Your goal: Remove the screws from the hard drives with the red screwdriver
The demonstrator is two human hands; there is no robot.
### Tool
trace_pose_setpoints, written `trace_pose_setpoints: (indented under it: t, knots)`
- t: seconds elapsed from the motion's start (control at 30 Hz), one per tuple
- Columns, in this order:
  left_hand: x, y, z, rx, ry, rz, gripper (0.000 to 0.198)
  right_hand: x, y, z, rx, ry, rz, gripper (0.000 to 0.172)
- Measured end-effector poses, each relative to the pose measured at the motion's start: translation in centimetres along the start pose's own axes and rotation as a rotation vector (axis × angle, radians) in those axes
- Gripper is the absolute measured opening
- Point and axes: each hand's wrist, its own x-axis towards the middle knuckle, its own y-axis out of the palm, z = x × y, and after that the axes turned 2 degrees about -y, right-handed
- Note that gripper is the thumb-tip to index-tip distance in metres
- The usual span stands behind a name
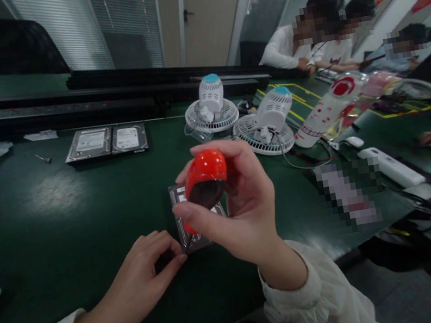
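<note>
A dark green table (60, 220) stretches across the office, a wooden door (205, 25) in the wall behind it. Near its front edge lies a hard drive (201, 240), flat and partly hidden. Directly above it the right hand (250, 205) is wrapped around a red-handled tool (211, 163), thumb on one side, fingers on the other, the thin dark shaft slanting down to the drive's near left corner. The left hand (148, 266) is loosely curled at that corner, thumb and forefinger nearly together; I can't tell whether they pinch the shaft or merely rest beside it.

The tool looks light, its glossy handle stiff and perhaps a little slippery, best gripped round the fat bulb. The drive is probably dense and rigid, safest held by its side edges.

Beyond the drive to the left sit two more drives (128, 138); beyond it to the right, two white fans (212, 108). Farther out that way, co-workers (280, 55) lean over their work.
</note>
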Motion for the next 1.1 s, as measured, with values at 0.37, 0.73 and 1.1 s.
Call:
trace_pose_setpoints:
  t: [0.37,0.73,1.1]
  knots:
    - [0.4,-0.5,-0.4,0.009,-0.02,0.045,0.023,0.1,-1.7,1.5,0.056,0.047,0.22,0.045]
    - [0.6,-1.0,-1.2,0.023,-0.045,0.083,0.025,-0.9,-3.8,1.7,-0.159,-0.128,-0.271,0.026]
    - [0.6,-0.8,-1.3,-0.01,-0.038,0.06,0.023,-9.6,-13.2,-0.1,-0.775,-0.1,-0.103,0.044]
